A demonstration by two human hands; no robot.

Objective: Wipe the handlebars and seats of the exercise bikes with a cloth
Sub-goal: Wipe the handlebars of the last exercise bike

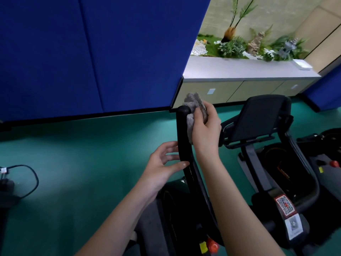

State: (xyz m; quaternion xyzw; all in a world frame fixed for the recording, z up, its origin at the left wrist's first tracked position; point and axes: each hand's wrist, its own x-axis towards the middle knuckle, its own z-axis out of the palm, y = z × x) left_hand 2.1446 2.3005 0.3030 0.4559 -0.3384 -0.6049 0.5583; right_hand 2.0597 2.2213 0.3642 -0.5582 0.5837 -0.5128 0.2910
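Observation:
A black upright handlebar (182,133) of the exercise bike rises in the middle of the view, ending in a rounded top. My right hand (205,129) grips a grey cloth (193,106) and presses it against the bar's right side near the top. My left hand (164,164) is lower on the bar's left side, fingers spread, with fingertips and thumb touching the bar but not wrapped around it. The bike's dark console panel (258,117) stands to the right. No seat is visible.
A blue partition wall (92,52) stands ahead on the left. A white-topped cabinet (239,71) with plants runs behind the bikes. A black cable (27,178) lies on the green floor at the left. Red knobs (212,245) sit low on the frame.

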